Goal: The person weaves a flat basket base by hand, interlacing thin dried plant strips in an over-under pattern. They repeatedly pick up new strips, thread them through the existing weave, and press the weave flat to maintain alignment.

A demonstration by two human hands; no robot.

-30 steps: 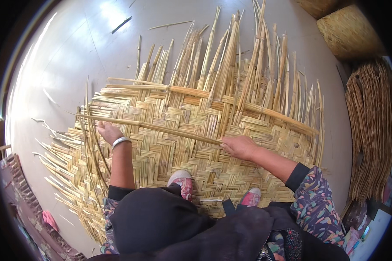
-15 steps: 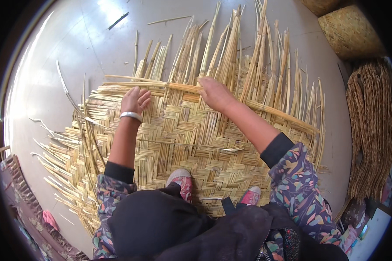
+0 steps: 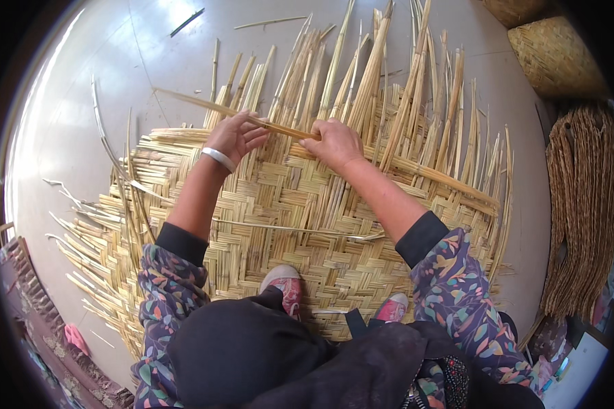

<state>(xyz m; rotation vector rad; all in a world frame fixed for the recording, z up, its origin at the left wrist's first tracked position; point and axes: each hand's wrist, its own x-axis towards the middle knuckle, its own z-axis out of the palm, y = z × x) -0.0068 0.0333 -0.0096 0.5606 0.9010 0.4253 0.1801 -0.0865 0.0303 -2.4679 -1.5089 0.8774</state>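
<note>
Grey smooth floor [image 3: 102, 82] all around us, and we're squatting right on a big woven reed mat [image 3: 300, 225], pink shoes [image 3: 286, 283] planted on its near edge. Both hands are up at the far, unfinished edge: our left hand [image 3: 235, 136] and right hand [image 3: 334, 143] are each closed on one long flat reed strip [image 3: 252, 119] that angles off to the upper left. Looks like we're mid-weave, laying this strip across the loose upright reeds [image 3: 361, 75]; next it probably needs threading over and under, then pressing down snug. No packages, labels or signs anywhere. Just a rolled mat [image 3: 556, 58] top right and a bundle of darker reeds [image 3: 583, 204] on the right, though the fisheye smears that side.
</note>
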